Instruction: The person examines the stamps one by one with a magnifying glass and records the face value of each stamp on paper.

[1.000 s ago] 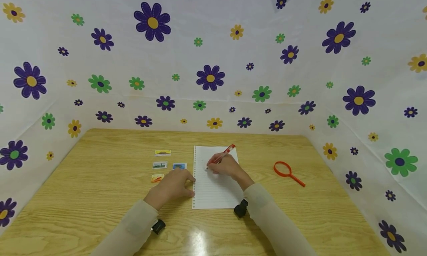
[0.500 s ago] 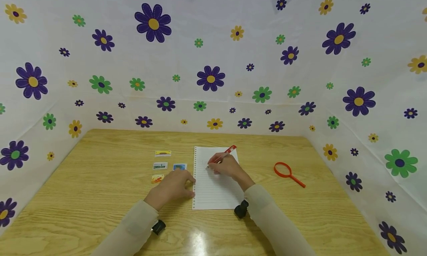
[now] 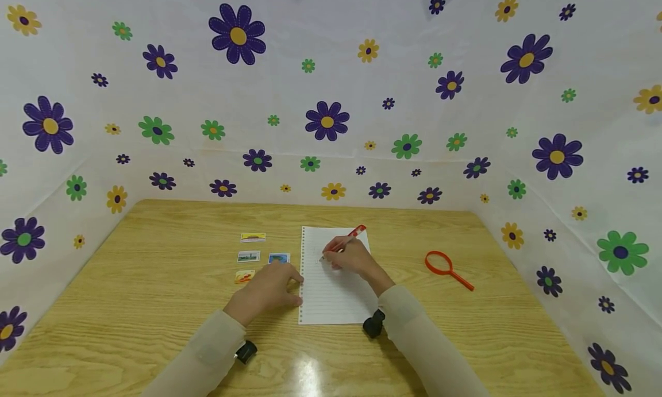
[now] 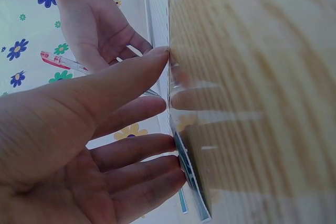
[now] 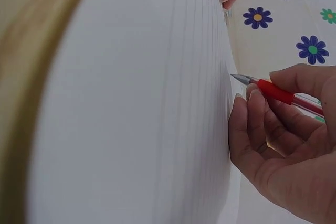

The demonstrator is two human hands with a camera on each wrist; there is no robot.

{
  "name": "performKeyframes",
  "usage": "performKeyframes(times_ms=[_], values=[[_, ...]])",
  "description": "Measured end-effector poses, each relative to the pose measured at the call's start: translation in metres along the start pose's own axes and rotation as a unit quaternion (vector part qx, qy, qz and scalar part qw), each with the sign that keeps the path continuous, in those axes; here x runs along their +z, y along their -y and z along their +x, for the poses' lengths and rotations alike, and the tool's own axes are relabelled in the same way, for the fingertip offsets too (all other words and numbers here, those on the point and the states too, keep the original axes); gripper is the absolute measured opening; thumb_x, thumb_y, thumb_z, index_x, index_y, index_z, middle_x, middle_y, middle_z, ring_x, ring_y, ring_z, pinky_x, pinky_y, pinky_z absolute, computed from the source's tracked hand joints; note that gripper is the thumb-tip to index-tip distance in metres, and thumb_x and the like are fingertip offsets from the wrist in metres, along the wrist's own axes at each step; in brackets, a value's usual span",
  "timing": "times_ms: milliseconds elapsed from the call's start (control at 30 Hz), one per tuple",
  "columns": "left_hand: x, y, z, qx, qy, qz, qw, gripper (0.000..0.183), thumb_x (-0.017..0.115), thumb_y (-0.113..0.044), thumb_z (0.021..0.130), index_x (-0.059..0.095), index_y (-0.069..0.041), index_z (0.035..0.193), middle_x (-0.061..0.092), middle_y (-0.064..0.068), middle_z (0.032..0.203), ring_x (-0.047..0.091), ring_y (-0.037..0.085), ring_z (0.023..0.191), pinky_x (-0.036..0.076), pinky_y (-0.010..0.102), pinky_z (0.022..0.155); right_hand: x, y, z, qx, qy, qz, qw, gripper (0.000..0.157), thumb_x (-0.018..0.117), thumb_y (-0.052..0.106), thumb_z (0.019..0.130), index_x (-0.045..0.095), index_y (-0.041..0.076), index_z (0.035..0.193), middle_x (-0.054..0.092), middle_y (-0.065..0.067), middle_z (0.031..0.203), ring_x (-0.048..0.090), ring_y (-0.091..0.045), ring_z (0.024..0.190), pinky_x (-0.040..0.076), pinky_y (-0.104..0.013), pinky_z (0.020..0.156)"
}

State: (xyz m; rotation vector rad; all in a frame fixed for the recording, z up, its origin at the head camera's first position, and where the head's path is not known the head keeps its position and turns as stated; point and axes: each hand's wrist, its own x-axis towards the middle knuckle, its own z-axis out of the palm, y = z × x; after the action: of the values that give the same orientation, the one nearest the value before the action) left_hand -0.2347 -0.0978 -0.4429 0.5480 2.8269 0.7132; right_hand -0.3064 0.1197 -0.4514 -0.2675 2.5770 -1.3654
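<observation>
A red pen (image 3: 357, 231) leans in my right hand (image 3: 354, 256), pinched between thumb and fingers. In the right wrist view the metal tip of the pen (image 5: 275, 92) is right at the lined sheet of paper (image 5: 121, 108), and the little-finger side of the hand lies along the page. My left hand (image 3: 266, 288) rests at the punched left edge of the paper (image 3: 336, 299), thumb and fingertips down there. The left wrist view shows the fingers of the left hand (image 4: 134, 150) extended and apart, gripping nothing, with a picture card (image 4: 191, 179) by the fingertips.
Left of the paper lie several small stamp-like cards: a yellow card (image 3: 253, 237), a landscape card (image 3: 248, 256), a blue card (image 3: 279, 258) and an orange card (image 3: 244, 277). A red magnifying glass (image 3: 462, 280) lies to the right. Flowered cloth (image 3: 331, 87) surrounds the wooden table (image 3: 170, 259).
My right hand has shifted very slightly to the right with the pen over the upper part of the page. The left hand and the paper have stayed put.
</observation>
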Motion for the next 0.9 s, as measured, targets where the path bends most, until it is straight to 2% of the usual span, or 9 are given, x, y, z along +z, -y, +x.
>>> performKeyframes(times_ms=[200,433,767,900], values=[[-0.0007,-0.0005,-0.0002,-0.003,0.001,-0.003,1.0000,0.040,0.090,-0.022,0.080,0.079,-0.007,0.115,0.075,0.009,0.122,0.063,0.035,0.123,0.051,0.051,0.108,-0.0022,0.0015,-0.0005,0.001,0.018,-0.008,1.000,0.011,0.072,0.018,0.093,0.075,0.007,0.094,0.073,-0.004,0.082,0.064,-0.010,0.068,0.050,-0.019,0.061],[-0.0014,-0.0013,-0.0008,-0.002,-0.001,-0.006,1.0000,0.040,0.090,-0.022,0.079,0.078,-0.006,0.115,0.075,0.009,0.122,0.063,0.036,0.123,0.050,0.052,0.108,-0.0005,0.0016,0.0032,0.015,0.000,-0.009,1.000,0.008,0.073,0.018,0.093,0.075,0.011,0.096,0.070,-0.004,0.088,0.064,-0.009,0.068,0.050,-0.019,0.060],[-0.0017,-0.0013,-0.0006,-0.003,-0.001,-0.006,1.0000,0.041,0.090,-0.022,0.080,0.078,-0.006,0.115,0.075,0.010,0.122,0.063,0.036,0.124,0.050,0.051,0.108,-0.0009,0.0024,0.0018,0.008,0.009,-0.007,1.000,0.009,0.072,0.018,0.095,0.075,0.010,0.098,0.071,-0.005,0.093,0.064,-0.011,0.070,0.050,-0.020,0.061],[-0.0008,-0.0012,-0.0005,-0.005,0.003,-0.008,1.0000,0.041,0.090,-0.022,0.080,0.078,-0.006,0.116,0.075,0.009,0.122,0.063,0.035,0.124,0.050,0.051,0.109,-0.0035,0.0015,-0.0012,-0.008,0.019,-0.014,1.000,0.011,0.071,0.019,0.095,0.075,0.010,0.101,0.071,-0.004,0.092,0.062,-0.011,0.071,0.049,-0.021,0.063]])
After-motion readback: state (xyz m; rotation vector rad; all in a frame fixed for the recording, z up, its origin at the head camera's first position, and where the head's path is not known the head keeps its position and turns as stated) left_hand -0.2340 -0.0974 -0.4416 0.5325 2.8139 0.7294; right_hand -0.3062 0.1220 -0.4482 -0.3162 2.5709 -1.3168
